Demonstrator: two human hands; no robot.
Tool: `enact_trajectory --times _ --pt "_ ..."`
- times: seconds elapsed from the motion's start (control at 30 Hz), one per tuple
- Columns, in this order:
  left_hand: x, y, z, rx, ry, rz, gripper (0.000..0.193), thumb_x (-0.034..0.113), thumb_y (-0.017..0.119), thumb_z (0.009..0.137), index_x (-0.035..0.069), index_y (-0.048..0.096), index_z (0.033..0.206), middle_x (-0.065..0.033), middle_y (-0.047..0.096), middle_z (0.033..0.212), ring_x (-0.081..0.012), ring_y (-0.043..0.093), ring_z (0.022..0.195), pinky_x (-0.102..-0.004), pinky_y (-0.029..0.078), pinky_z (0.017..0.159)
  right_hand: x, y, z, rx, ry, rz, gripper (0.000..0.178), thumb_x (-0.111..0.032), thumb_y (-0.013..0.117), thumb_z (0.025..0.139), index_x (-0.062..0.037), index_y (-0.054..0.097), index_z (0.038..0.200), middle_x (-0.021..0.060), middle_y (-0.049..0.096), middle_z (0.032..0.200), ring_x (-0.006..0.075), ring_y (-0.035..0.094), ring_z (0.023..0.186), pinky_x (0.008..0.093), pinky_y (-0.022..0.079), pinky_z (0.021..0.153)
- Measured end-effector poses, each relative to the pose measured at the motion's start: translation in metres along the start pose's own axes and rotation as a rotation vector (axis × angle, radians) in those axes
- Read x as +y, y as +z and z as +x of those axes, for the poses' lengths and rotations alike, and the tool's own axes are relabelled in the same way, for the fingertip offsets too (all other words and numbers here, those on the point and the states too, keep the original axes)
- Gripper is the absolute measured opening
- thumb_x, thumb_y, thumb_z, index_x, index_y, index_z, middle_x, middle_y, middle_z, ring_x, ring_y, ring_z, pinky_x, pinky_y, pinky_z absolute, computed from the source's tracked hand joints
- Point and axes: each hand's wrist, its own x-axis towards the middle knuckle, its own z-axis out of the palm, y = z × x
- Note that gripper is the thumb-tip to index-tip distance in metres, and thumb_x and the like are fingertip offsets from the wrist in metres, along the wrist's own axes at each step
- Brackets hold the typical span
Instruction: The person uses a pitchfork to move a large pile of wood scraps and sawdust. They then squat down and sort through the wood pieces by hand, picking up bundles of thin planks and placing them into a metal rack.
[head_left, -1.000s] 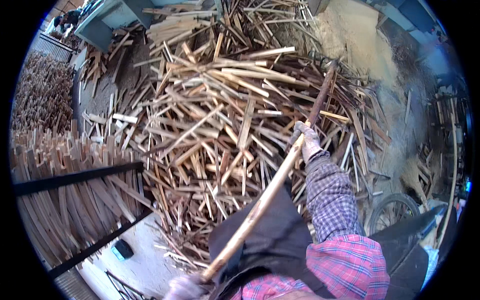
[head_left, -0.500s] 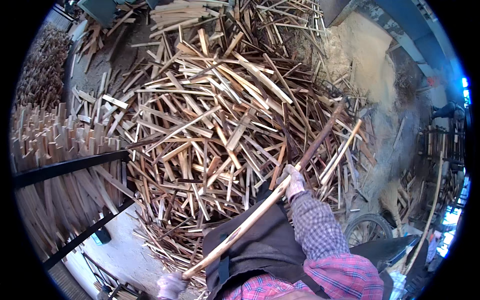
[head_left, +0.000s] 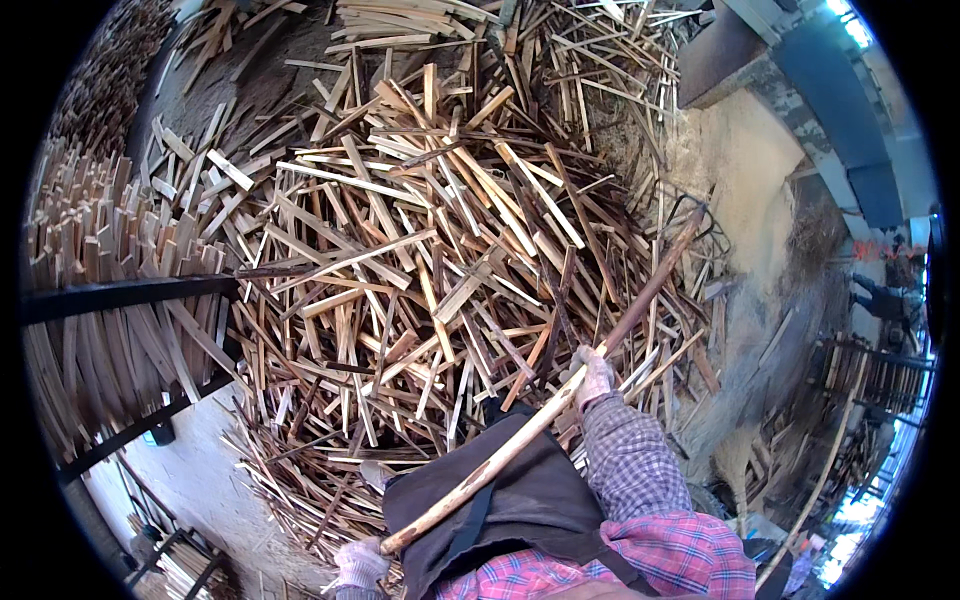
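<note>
A long wooden tool handle (head_left: 510, 450), pale in its near half and darker farther out, slants from lower left to upper right across my front. My left hand (head_left: 360, 566), in a light knitted glove, is closed round its near end. Farther up, my gloved right hand (head_left: 594, 374) grips it near the middle. Thin, dark, curved metal prongs (head_left: 716, 232) show by the far end, at the right edge of a big heap of wood strips (head_left: 400, 260); exactly how they are fixed on is hard to make out. Below the handle hangs my dark apron (head_left: 500, 505).
Upright wood strips (head_left: 110, 230) stand packed at the left behind a black metal bar (head_left: 130, 295). Sawdust (head_left: 740, 150) covers ground at the upper right. A straw broom (head_left: 735, 465) and a long thin pole (head_left: 825, 480) are at the lower right.
The view has shifted and turned slightly. My left hand and the near end of the handle have moved a little to the right; both hands keep their hold.
</note>
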Motion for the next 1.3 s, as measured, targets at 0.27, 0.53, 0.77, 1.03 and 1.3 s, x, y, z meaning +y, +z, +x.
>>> enact_trajectory --times 0.27,0.53,0.77,1.03,1.3 --pt "-0.028 0.012 0.029 0.099 -0.081 -0.131 0.034 0.044 0.059 0.069 0.022 0.063 0.095 -0.0076 0.065 0.089 -0.0271 0.062 0.086 -0.0373 0.049 0.072 -0.014 0.029 -0.095 -0.247 -0.109 0.035 0.019 -0.027 0.059 0.078 -0.0097 0.051 0.075 0.0026 0.049 0.06 0.0199 0.053 0.049 0.033 0.049 0.05" --pt "-0.311 0.25 0.04 0.455 -0.63 -0.504 0.025 0.024 0.069 0.066 0.013 0.067 0.089 -0.0089 0.066 0.082 -0.025 0.064 0.078 -0.0367 0.051 0.07 0.172 0.051 -0.309 -0.853 0.23 0.043 0.013 -0.014 0.058 0.078 -0.0024 0.054 0.082 0.0096 0.057 0.074 0.0224 0.056 0.073 0.0341 0.045 0.075" --pt "-0.53 0.395 -0.105 1.219 -0.771 -0.542 0.012 0.016 0.058 0.064 0.006 0.054 0.07 -0.0157 0.055 0.083 -0.0354 0.052 0.083 -0.0403 0.043 0.074 0.394 0.073 -0.414 -1.093 0.559 -0.192 0.027 -0.027 0.062 0.078 -0.005 0.054 0.092 0.007 0.056 0.092 0.0227 0.054 0.089 0.04 0.046 0.081" --pt "-0.484 0.34 -0.129 0.718 -0.714 -0.452 0.012 0.019 0.063 0.06 0.018 0.064 0.071 -0.0057 0.056 0.074 -0.0245 0.056 0.076 -0.0352 0.044 0.07 0.493 0.14 -0.378 -0.63 0.17 -0.542 0.011 -0.012 0.058 0.076 -0.0027 0.051 0.078 0.007 0.055 0.07 0.0174 0.056 0.065 0.0297 0.052 0.062" --pt "-0.455 0.346 -0.167 1.031 -0.726 -0.316 0.019 0.024 0.065 0.057 0.011 0.051 0.057 -0.0069 0.049 0.06 -0.0238 0.052 0.06 -0.0363 0.041 0.057 0.47 0.121 -0.331 -0.563 0.13 -0.562 0.011 -0.013 0.052 0.079 -0.0026 0.05 0.079 0.0079 0.055 0.068 0.0227 0.056 0.064 0.0367 0.051 0.062"
